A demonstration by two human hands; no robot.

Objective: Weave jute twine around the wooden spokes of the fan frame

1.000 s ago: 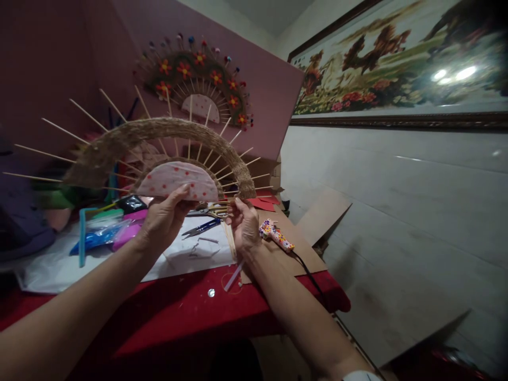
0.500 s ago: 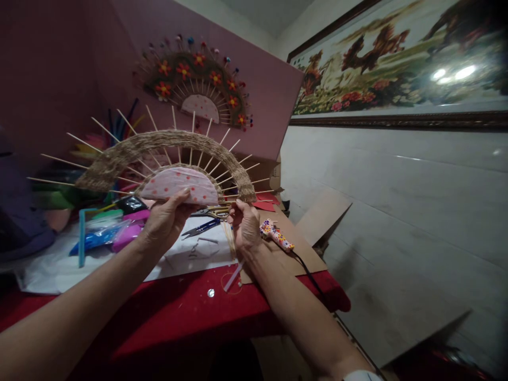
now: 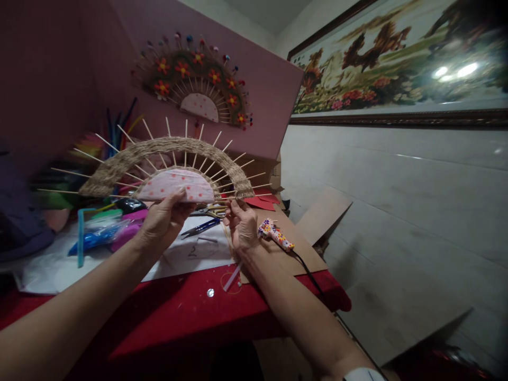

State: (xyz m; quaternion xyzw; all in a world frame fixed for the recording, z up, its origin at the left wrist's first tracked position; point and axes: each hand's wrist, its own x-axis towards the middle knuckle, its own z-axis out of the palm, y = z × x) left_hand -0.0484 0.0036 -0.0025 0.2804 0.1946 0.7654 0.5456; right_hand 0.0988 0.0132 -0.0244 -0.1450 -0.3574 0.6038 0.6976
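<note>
A handmade half-round fan [image 3: 174, 185] is held up over the table, with a pink dotted cloth centre, thin wooden sticks fanning out and a woven twine band [image 3: 166, 144] across them. My left hand [image 3: 169, 214] grips the lower edge of the cloth centre, thumb in front and fingers behind. At the fan's lower right, my right hand [image 3: 241, 219] pinches near the lowest stick, just below the end of the band. What its fingertips hold is partly hidden. Behind them lie blue-handled thread snips [image 3: 201, 227] and a second, partly covered pair of scissors.
A flower-patterned glue gun [image 3: 275, 235] rests on cardboard [image 3: 304, 248] at the right, its cord trailing over the edge. Bagged coloured material [image 3: 99, 235] lies left on white sheeting. A decorated fan [image 3: 200, 87] is against the pink board behind. Red cloth [image 3: 166, 307] covers the table.
The fan has tilted, its upper rim and stick tips sinking slightly and its left end shifting right. Both hands keep their hold in nearly the same place.
</note>
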